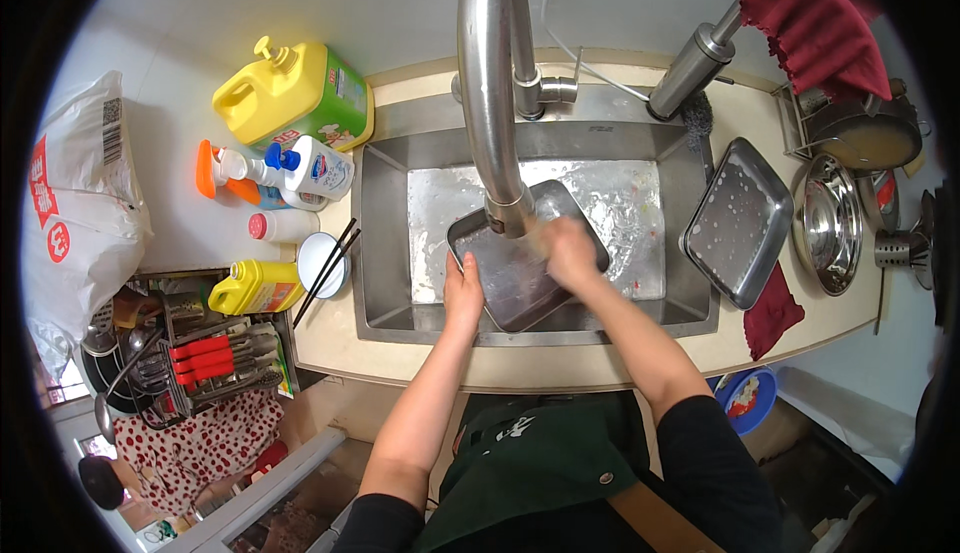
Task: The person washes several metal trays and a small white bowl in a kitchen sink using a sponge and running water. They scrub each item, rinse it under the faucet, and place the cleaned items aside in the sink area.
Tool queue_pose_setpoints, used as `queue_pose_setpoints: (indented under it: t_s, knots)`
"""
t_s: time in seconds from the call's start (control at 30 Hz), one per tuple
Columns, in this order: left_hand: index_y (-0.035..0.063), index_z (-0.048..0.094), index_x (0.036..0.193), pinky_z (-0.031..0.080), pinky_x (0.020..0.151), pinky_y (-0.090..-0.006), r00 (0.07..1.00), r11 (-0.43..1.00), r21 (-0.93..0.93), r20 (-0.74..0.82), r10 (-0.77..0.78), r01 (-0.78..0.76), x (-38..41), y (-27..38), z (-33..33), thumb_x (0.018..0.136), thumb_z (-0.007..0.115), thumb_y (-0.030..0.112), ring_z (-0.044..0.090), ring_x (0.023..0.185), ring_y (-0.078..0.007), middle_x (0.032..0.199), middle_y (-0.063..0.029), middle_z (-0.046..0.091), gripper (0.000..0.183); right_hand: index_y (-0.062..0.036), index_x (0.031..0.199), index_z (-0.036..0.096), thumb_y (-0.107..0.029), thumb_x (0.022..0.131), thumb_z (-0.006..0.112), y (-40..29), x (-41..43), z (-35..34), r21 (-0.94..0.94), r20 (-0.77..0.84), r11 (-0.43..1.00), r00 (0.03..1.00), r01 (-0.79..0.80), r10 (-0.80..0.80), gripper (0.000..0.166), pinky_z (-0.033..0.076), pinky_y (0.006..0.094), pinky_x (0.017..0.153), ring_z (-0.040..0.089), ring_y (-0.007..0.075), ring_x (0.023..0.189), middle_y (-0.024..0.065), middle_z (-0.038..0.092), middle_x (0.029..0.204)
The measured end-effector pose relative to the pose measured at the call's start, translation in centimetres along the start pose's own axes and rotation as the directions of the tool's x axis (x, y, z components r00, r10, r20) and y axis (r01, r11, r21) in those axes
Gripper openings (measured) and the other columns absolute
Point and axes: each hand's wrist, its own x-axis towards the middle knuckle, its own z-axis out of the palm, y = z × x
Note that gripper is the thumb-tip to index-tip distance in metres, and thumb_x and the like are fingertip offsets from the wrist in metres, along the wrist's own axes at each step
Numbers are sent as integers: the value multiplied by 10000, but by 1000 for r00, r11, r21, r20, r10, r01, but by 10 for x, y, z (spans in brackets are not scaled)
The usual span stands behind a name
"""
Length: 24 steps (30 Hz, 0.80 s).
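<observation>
A dark rectangular metal baking pan (517,283) is held tilted inside the stainless steel sink (645,320), under the arched faucet (484,87). My left hand (463,290) grips the pan's near left edge, thumb on the rim. Over the pan's right part, close to the faucet head, is my right hand (568,253), blurred; it seems closed around a pale scrubber, which is too blurred to name exactly. Water lies on the sink floor. A second wet metal pan (739,223) rests on the counter at the sink's right edge.
Left of the sink are a yellow-green detergent jug (300,95), pump and spray bottles, a white bowl (322,264) with black chopsticks (326,271) across it. To the right are a steel basin (829,223), a red cloth (772,313) and a steel wool scrubber (697,121).
</observation>
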Motion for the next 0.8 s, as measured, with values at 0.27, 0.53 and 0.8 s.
queue_pose_setpoints:
  t_s: [0.27, 0.53, 0.8]
  knots:
    - [14, 396, 1296, 362, 948, -351, 994, 990, -98, 54, -98, 103, 0, -1, 8, 955, 387, 362, 505, 1119, -310, 1198, -207, 533, 487, -27, 887, 561, 19, 726, 550, -45, 11, 1, 280, -23, 934, 974, 221, -224, 167, 460, 420, 759, 555, 382, 875, 188, 570, 901]
    - [-9, 375, 1312, 336, 971, -328, 990, 991, -34, 67, -126, 129, 2, -2, 15, 960, 358, 415, 467, 1146, -259, 1241, -187, 498, 551, -40, 919, 577, 37, 715, 551, -33, 36, 23, 233, -249, 961, 946, -150, 208, 219, 465, 414, 769, 562, 347, 852, 171, 578, 890]
    - [-36, 383, 1298, 343, 968, -332, 990, 991, -77, 89, -107, 114, 7, -11, 3, 962, 340, 430, 465, 1158, -269, 1235, -198, 500, 576, -39, 915, 591, 75, 716, 518, -12, 28, 8, 286, -180, 903, 908, -321, 379, 241, 463, 403, 779, 568, 336, 866, 180, 572, 913]
